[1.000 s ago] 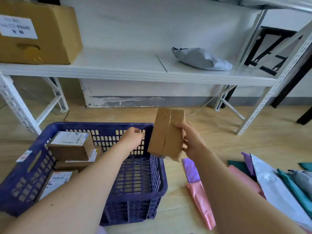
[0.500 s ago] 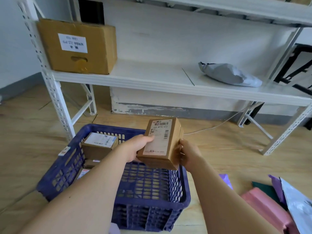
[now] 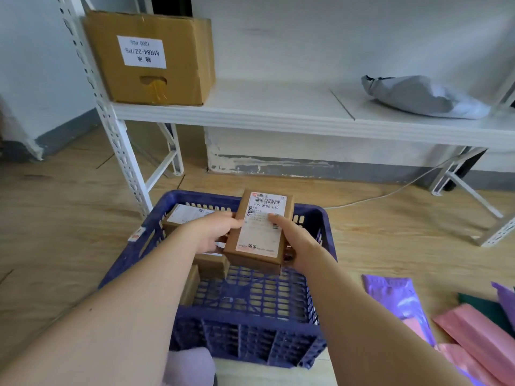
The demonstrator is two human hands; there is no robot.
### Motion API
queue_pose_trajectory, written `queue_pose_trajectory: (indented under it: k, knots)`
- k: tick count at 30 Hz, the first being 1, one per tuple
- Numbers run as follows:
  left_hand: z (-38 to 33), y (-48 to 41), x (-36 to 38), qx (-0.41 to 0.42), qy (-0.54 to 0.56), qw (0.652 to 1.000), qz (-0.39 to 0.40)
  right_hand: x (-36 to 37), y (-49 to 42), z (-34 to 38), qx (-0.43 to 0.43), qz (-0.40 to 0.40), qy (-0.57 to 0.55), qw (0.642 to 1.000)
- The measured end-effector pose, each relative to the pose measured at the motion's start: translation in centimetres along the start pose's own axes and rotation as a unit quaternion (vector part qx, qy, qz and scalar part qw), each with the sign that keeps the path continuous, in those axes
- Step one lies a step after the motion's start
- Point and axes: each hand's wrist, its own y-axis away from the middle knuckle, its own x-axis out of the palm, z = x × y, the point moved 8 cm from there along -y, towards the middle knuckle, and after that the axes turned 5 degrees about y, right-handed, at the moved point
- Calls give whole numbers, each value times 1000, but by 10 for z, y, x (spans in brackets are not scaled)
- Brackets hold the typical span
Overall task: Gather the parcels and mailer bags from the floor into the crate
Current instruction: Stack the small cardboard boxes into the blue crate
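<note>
A small brown cardboard parcel (image 3: 259, 235) with a white shipping label facing up hangs over the blue plastic crate (image 3: 245, 324). My left hand (image 3: 214, 232) grips its left side and my right hand (image 3: 295, 240) grips its right side, thumb on the label. Inside the crate, along its left side, lie other brown parcels (image 3: 186, 215), partly hidden by my left arm. On the floor to the right lie mailer bags: a purple one (image 3: 395, 296), pink ones (image 3: 473, 330) and a dark green one (image 3: 485, 305).
A white metal shelf (image 3: 278, 112) stands behind the crate, its upright post (image 3: 122, 151) close to the crate's far left corner. On it sit a large cardboard box (image 3: 150, 57) and a grey mailer bag (image 3: 418, 96). A white cable (image 3: 390, 193) runs along the wooden floor.
My right hand brought the parcel leftward over the crate and my left hand took hold of its other side. The parcel turned label-up. My view shifted left and up.
</note>
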Motion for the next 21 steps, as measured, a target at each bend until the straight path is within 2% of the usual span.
queue_pose_trajectory:
  k: [7, 16, 21]
  knots:
    - [39, -17, -46, -71, -39, 995, -51, 48, -22, -35, 90, 60, 36, 994]
    - [111, -53, -66, -179, -117, 975, -60, 88, -70, -120, 179, 90, 92, 975]
    - [153, -71, -66, -233, -231, 944, -39, 98, -83, -150, 223, 111, 161, 955]
